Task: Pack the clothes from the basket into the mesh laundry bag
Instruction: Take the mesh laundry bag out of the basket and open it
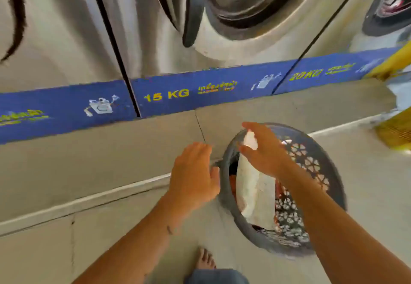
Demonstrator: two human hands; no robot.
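Note:
A round grey plastic basket [334, 186] with lattice walls stands on the floor at centre right. A long white fabric piece [253, 190] hangs upright out of it; I cannot tell if it is the mesh bag. Its top sits between the thumb and forefinger of my right hand [264, 150], which grips it above the basket. Orange-red clothes [232, 186] show deep in the basket behind the white piece. My left hand [193, 177] is flat with fingers apart, just left of the basket rim, holding nothing.
A row of steel washing machines stands on a raised concrete step [111, 161] just ahead. The middle one, above a blue "15 KG" strip [166, 94], has its door [193, 10] open. A yellow object [395, 132] stands at right. My bare foot [205, 259] is near the basket.

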